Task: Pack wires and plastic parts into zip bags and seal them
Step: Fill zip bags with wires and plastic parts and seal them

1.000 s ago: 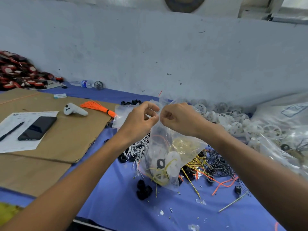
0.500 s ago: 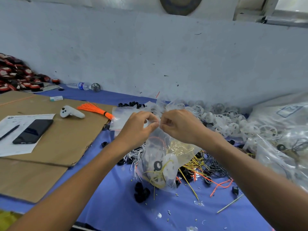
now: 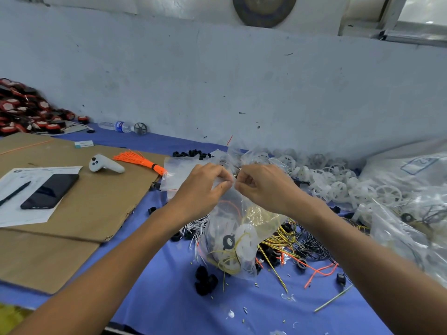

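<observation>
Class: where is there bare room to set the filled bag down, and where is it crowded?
Bare blue cloth between the cardboard and the black parts; bare cardboard beside the phone. Crowded: wire pile, white wheels.

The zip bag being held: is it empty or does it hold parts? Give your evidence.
Holds parts: yellow wires and a white wheel show through the clear zip bag.
</observation>
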### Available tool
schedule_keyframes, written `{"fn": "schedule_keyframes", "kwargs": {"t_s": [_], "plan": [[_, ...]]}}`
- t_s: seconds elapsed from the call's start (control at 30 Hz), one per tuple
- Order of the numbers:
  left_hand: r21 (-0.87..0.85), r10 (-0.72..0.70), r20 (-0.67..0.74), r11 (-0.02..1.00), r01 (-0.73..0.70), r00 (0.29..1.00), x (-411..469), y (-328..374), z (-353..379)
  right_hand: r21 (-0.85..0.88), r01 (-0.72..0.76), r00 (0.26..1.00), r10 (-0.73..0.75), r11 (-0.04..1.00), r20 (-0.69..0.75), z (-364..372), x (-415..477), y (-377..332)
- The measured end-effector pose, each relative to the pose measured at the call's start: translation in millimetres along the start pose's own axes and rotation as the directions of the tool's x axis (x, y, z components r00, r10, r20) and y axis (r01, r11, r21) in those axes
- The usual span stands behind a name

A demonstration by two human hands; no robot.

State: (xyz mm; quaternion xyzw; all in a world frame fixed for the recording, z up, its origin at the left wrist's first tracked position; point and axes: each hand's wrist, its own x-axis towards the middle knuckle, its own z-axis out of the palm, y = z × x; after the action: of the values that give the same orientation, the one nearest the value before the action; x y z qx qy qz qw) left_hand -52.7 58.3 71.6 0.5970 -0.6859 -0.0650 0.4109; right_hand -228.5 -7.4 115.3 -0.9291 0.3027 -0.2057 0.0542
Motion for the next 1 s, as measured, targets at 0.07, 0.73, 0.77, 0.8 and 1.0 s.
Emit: {"fn": "schedule_keyframes", "kwargs": {"t_s": [0.07,0.73,0.77,0.8,1.0], "plan": [[-0.009,-0.021,-0.005,1.000,0.021,1.000,-1,-1,0,0.015,-0.008,1.000,0.008,1.000,0.012,-1,-2,2],[0.100,0.026,0.003,0.995,-0.026,1.000,2,1,1,-0.096,0.070,0.998,-0.070,0.993,0.006,-7,-13,9],[0.106,0.047,0.009,0.993,-0.047,0.999,2,2,1,-0.083,0.072,0.997,-0.072,0.994,0.004,-7,-13,8],[0.118,0.062,0.012,0.991,-0.063,0.998,2,3,1,-0.069,0.076,0.997,-0.075,0.995,0.006,-7,-13,8],[0.087,0.040,-0.023,0.996,-0.038,0.999,-1,-3,-1,0.055,-0.062,0.998,0.062,0.997,0.009,-10,-31,19]]}}
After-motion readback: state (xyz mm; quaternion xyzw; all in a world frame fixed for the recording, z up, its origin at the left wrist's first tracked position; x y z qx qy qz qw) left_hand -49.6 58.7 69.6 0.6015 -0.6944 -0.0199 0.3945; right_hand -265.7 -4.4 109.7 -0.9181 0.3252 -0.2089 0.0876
